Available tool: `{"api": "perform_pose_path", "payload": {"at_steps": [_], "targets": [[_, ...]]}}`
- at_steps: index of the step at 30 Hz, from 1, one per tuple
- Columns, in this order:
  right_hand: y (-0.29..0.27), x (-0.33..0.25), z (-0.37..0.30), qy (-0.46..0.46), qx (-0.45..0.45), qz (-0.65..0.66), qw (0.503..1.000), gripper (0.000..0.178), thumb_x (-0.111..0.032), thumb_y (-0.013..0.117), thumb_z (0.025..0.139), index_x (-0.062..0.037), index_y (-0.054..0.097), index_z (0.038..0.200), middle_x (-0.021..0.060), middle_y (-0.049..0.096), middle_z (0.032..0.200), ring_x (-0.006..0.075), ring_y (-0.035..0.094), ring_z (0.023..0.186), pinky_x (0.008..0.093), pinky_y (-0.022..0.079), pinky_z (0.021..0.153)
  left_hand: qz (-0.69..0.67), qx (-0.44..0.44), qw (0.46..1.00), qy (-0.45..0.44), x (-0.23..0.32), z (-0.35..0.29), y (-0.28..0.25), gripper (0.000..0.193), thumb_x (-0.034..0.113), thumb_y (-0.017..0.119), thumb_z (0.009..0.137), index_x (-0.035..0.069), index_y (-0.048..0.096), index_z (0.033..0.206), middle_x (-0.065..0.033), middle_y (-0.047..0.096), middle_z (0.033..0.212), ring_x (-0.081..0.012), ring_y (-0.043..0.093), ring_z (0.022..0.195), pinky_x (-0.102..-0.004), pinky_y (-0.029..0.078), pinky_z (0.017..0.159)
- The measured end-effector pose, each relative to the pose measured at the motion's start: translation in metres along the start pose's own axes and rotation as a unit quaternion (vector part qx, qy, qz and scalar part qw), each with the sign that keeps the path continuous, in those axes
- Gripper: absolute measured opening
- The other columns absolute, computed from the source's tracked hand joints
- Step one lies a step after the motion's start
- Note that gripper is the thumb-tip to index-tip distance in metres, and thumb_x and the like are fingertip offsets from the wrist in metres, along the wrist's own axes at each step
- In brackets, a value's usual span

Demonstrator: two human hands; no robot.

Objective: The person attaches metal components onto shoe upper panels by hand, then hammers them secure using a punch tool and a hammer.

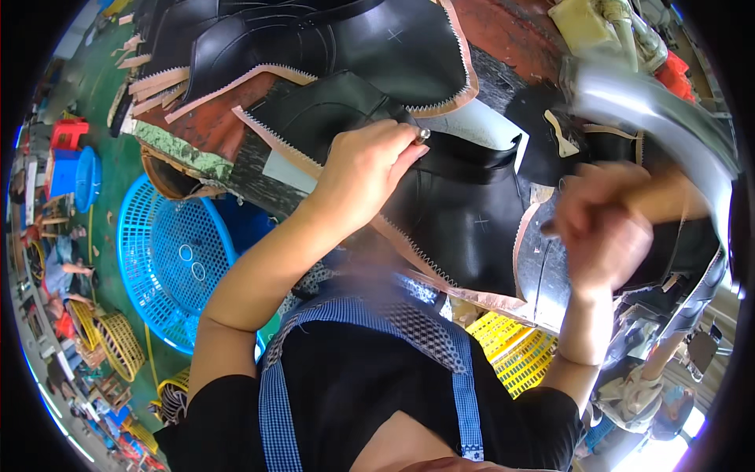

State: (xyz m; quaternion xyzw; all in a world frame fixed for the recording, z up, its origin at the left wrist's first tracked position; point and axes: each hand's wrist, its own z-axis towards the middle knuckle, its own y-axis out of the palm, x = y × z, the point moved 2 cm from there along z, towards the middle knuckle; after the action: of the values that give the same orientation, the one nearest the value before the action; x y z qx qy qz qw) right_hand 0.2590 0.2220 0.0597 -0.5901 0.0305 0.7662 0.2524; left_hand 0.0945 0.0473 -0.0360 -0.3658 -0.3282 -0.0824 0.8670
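My left hand (358, 177) is closed in a pinch round a small metal punch (424, 135), its round end showing above the fingers. The punch's lower end is hidden behind the hand, over a black leather shoe upper (464, 212) with a tan, zigzag-stitched edge. My right hand (607, 240) is closed round the tan handle of what looks like a hammer (680, 197). Hand and tool are smeared by motion, raised above the right part of the bench. A broad silver blur arcs beyond the handle, too smeared to make out fully.
More black leather uppers (393, 39) lie stacked at the far side of the worn red bench (503, 31). Left of it stands a blue plastic basket (177, 259), and a yellow basket (515, 354) sits below its near edge. A pale plastic container (586, 23) is at the back right. Other people are in the background.
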Motion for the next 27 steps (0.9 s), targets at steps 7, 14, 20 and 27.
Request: {"api": "perform_pose_path", "payload": {"at_steps": [7,14,20,27], "targets": [[-0.005,0.048,-0.011,0.249,-0.06,-0.05,0.965,0.039,-0.039,0.044,0.104,-0.0033,0.055,0.094,-0.0037,0.042,0.062,0.0029,0.036,0.05,0.0204,0.029,0.044,-0.1,-0.009,0.985,-0.143,-0.009,-0.006,-0.006,0.01,0.0,0.066,0.088,-0.001,0.067,0.097,-0.0084,0.069,0.083,-0.0126,0.068,0.072,-0.0252,0.053,0.064],[-0.008,0.034,-0.005,0.253,-0.102,-0.048,0.961,0.037,-0.035,0.048,0.104,-0.001,0.056,0.094,-0.0032,0.044,0.061,0.0033,0.038,0.048,0.0204,0.032,0.044,-0.222,-0.01,0.952,-0.209,-0.017,-0.007,-0.004,0.009,-0.001,0.067,0.088,-0.003,0.068,0.097,-0.0073,0.071,0.085,-0.0103,0.068,0.078,-0.0233,0.054,0.069],[-0.005,0.034,-0.007,0.251,-0.12,-0.058,0.959,0.034,-0.031,0.048,0.104,0.0007,0.057,0.095,-0.0033,0.044,0.061,0.0034,0.038,0.049,0.021,0.031,0.043,-0.15,-0.017,0.977,-0.154,-0.009,-0.003,-0.005,0.008,0.0,0.069,0.085,-0.001,0.068,0.093,-0.0098,0.07,0.082,-0.0141,0.068,0.072,-0.026,0.053,0.066],[0.001,-0.003,-0.002,-0.008,-0.02,-0.058,0.998,0.041,-0.041,0.05,0.1,-0.0012,0.053,0.092,0.0012,0.046,0.057,0.0113,0.041,0.047,0.0266,0.033,0.043,0.003,-0.039,0.999,-0.012,0.001,0.004,-0.008,0.008,0.001,0.07,0.081,-0.001,0.067,0.087,-0.0163,0.067,0.082,-0.0322,0.066,0.071,-0.0354,0.052,0.064]]}}
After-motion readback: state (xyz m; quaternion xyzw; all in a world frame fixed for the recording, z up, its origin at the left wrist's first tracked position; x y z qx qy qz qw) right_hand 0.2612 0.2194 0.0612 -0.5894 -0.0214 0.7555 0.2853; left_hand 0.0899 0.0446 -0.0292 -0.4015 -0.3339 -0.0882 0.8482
